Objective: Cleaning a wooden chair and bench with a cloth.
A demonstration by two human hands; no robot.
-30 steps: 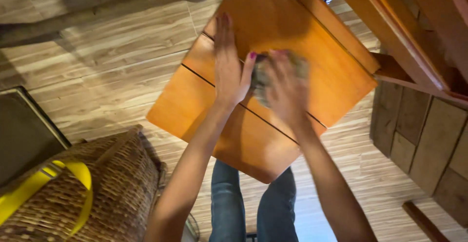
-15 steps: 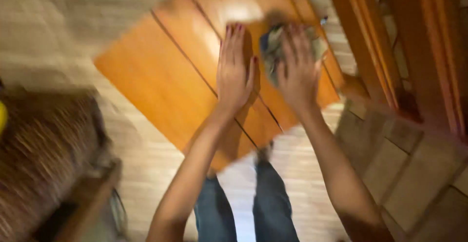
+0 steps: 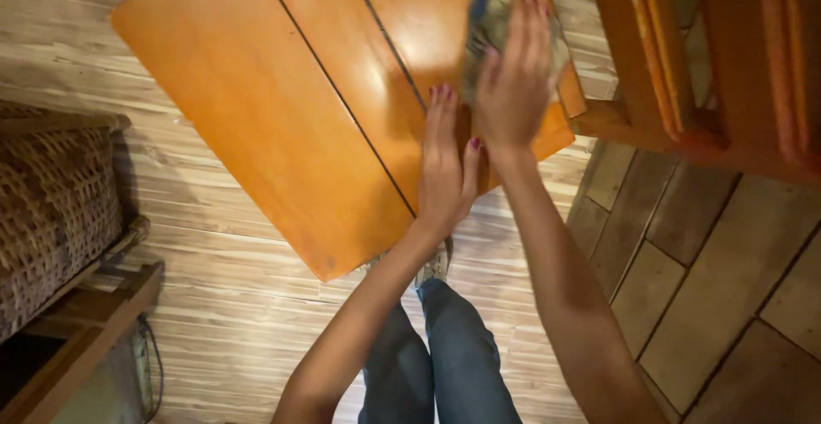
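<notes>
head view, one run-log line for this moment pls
left hand: flat on orange wooden table | right hand: pressing crumpled cloth on tabletop | wicker basket: left, on floor

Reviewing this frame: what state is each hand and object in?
left hand: flat, palm down on the tabletop
right hand: pressing a cloth onto the tabletop
cloth: bunched under the right hand, blurred
wooden table: glossy, bare apart from hands and cloth
wicker basket: on the floor, contents hidden

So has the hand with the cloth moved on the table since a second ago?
Yes. The right hand and cloth have slid toward the table edge nearest the wooden frame.
</notes>
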